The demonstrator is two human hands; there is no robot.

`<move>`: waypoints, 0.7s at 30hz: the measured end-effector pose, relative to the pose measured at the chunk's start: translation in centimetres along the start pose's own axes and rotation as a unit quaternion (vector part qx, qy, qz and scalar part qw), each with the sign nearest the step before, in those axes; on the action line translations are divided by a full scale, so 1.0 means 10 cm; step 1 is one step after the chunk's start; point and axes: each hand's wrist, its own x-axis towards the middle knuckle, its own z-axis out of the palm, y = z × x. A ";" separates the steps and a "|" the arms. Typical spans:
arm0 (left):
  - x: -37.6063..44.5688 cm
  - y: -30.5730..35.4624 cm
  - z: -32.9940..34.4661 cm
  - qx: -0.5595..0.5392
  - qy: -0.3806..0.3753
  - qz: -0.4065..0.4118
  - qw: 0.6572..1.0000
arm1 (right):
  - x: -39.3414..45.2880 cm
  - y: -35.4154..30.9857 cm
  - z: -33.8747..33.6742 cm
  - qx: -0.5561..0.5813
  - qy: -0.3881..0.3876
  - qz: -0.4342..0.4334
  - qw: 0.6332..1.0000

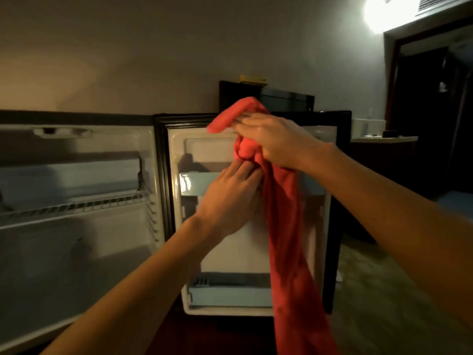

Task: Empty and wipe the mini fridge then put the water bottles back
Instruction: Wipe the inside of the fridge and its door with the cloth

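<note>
Standing open in front of me, the mini fridge (76,226) shows its pale cabinet on my left, with a wire shelf (76,207) running across it and nothing that I can make out on that shelf or on the floor below it. Its door (230,252) is swung fully out to the right of the cabinet, inner side facing me, dark gasket around the edge, one clear rack at mid height and another rack (225,295) along the bottom. I see no water bottles anywhere in this view. Between me and the door I hold a red cloth (289,252): my right hand (276,142) is closed over its bunched upper part, with a fold of it standing up above my knuckles, and the long remainder hangs straight down past the lower edge of the door. My left hand (230,201) sits just below the right one, fingers curled and pinching the cloth at the bunch, so both hands are gripping the same piece of fabric. Behind the door a dark box-like unit (286,98) stands against the wall with something yellow (252,80) on top. Further right is a counter edge (384,138) with small items too dim to tell, then a dark doorway (435,98), and a bright lamp (378,11) glares in the upper corner.
</note>
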 end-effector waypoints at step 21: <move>-0.11 0.14 0.01 0.033 0.005 -0.022 0.999 | -2.45 -0.06 0.77 0.120 0.096 0.265 0.952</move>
